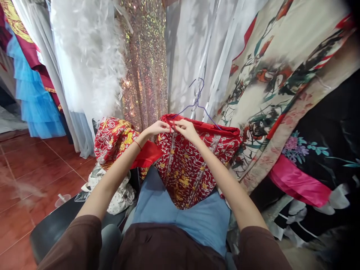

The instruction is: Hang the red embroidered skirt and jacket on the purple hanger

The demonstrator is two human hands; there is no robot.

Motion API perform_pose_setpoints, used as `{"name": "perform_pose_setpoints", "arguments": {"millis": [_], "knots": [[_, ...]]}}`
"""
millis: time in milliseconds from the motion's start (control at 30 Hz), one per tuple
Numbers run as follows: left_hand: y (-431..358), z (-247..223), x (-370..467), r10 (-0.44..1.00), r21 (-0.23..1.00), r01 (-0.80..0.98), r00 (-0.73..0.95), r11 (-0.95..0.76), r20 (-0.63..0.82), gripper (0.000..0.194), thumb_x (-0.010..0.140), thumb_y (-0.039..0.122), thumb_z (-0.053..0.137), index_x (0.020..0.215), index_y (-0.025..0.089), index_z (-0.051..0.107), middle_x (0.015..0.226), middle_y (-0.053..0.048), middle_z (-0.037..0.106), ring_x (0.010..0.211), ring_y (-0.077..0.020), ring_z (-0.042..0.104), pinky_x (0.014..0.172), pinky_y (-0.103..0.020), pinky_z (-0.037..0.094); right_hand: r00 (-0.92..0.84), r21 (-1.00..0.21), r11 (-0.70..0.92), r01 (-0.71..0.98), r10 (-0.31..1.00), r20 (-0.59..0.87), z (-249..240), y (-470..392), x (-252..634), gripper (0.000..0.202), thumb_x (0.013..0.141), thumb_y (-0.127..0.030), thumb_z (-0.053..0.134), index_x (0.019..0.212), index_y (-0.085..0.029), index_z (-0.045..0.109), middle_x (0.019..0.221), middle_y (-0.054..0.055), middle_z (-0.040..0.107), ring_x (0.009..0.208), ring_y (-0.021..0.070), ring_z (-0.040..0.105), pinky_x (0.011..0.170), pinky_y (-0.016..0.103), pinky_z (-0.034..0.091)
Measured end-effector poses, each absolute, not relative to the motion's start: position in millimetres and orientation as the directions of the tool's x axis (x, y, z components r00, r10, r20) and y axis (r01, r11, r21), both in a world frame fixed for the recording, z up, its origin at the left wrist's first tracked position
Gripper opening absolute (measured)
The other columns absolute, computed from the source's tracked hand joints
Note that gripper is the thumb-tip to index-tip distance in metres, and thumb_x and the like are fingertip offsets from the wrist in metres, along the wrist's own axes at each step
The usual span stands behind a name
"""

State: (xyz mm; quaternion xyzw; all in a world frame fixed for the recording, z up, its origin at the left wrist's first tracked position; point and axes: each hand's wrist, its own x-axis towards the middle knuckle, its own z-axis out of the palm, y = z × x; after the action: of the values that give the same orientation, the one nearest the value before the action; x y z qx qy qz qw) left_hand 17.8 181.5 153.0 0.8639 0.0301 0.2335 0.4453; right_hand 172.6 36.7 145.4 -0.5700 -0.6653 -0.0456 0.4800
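A red garment (pixel 185 168) with silver and gold embroidery lies over my lap, its red upper edge along a purple wire hanger (pixel 198 99). At the left end of that edge, my left hand (pixel 158 128) is closed with its fingertips pinched on a thin red cord (pixel 172 125). Close beside it, my right hand (pixel 185 128) pinches the same cord, fingertips nearly touching the left ones. The exact hold is partly hidden by the fingers. Another red and gold embroidered cloth (pixel 115 140) is bunched to the left, near my left forearm.
Behind hang a white feathery garment (pixel 90 56), a sequined cloth (pixel 144 56) and a floral robe (pixel 270 75). On the left, a black seat (pixel 56 225) carries a white dotted cloth (pixel 120 195). A black garment with a pink band (pixel 300 182) hangs at the right.
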Motion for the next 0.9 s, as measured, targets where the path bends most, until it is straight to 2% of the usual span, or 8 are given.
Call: {"name": "perform_pose_setpoints", "arguments": {"millis": [100,233,367,467,533,600,733,900], "knots": [[182,155,12,0.236,0.764,-0.124,0.91,-0.633,0.342,0.043,0.06,0.051,0.084,0.075,0.012,0.075,0.066,0.001,0.061,0.064,-0.0094,0.047,0.064,-0.026,0.037,-0.031,-0.253,0.284,0.925,0.72,0.693,151,38,165,0.02,0.092,-0.026,0.063,0.1,-0.021,0.08,0.087,0.005,0.061,0.074,0.015,0.053,0.068,0.027,0.041],[177,150,10,0.291,0.833,-0.151,0.892,-0.532,0.347,0.043,0.063,0.053,0.083,0.071,0.013,0.07,0.062,0.004,0.051,0.059,-0.0068,0.039,0.058,-0.024,0.03,-0.049,-0.167,0.215,0.962,0.741,0.67,158,33,153,0.02,0.095,-0.026,0.057,0.102,-0.02,0.075,0.1,0.007,0.064,0.085,0.0176,0.059,0.075,0.027,0.042],[166,135,20,0.475,0.899,-0.238,0.783,-0.369,0.402,0.043,0.071,0.055,0.078,0.069,0.016,0.059,0.059,0.007,0.037,0.051,-0.0052,0.027,0.05,-0.023,0.02,0.078,-0.201,0.078,0.976,0.742,0.666,157,34,139,0.021,0.097,-0.025,0.048,0.104,-0.018,0.067,0.103,0.008,0.067,0.085,0.0187,0.059,0.073,0.027,0.04],[161,128,29,0.572,0.899,-0.287,0.696,-0.332,0.434,0.027,0.089,0.042,0.063,0.08,0.018,0.054,0.063,0.007,0.042,0.049,-0.0055,0.029,0.049,-0.021,0.022,0.226,-0.329,0.012,0.944,0.704,0.673,154,37,138,0.015,0.093,-0.024,0.05,0.097,-0.019,0.063,0.097,0.006,0.07,0.083,0.0186,0.06,0.071,0.027,0.04],[164,128,30,0.624,0.874,-0.202,0.631,-0.441,0.461,0.018,0.097,0.032,0.05,0.084,0.019,0.05,0.066,0.005,0.05,0.05,-0.007,0.037,0.053,-0.021,0.029,0.305,-0.378,-0.047,0.925,0.685,0.661,153,36,143,0.012,0.09,-0.023,0.051,0.095,-0.019,0.062,0.095,0.006,0.071,0.082,0.019,0.061,0.071,0.027,0.04],[169,133,26,0.643,0.764,0.026,0.56,-0.644,0.523,0.016,0.101,0.029,0.045,0.089,0.019,0.05,0.071,0.0,0.06,0.059,-0.011,0.051,0.062,-0.023,0.037,0.354,-0.357,-0.142,0.923,0.675,0.647,155,32,150,0.014,0.09,-0.023,0.05,0.097,-0.02,0.062,0.094,0.006,0.072,0.082,0.0204,0.061,0.07,0.028,0.039],[176,150,13,0.593,0.293,0.53,0.585,-0.796,0.553,0.029,0.104,0.035,0.04,0.114,0.014,0.056,0.097,-0.016,0.072,0.092,-0.0254,0.069,0.079,-0.031,0.045,0.336,-0.126,-0.331,0.935,0.716,0.612,160,20,163,0.025,0.091,-0.02,0.046,0.108,-0.015,0.064,0.1,0.012,0.073,0.085,0.0242,0.064,0.066,0.031,0.033],[177,166,9,0.528,-0.019,0.623,0.678,-0.782,0.511,0.037,0.105,0.027,0.03,0.126,0.011,0.055,0.122,-0.023,0.068,0.107,-0.0314,0.069,0.082,-0.035,0.048,0.188,0.197,-0.345,0.918,0.814,0.549,168,10,159,0.037,0.093,-0.014,0.039,0.123,-0.007,0.06,0.107,0.021,0.072,0.09,0.028,0.067,0.064,0.033,0.027]]}}
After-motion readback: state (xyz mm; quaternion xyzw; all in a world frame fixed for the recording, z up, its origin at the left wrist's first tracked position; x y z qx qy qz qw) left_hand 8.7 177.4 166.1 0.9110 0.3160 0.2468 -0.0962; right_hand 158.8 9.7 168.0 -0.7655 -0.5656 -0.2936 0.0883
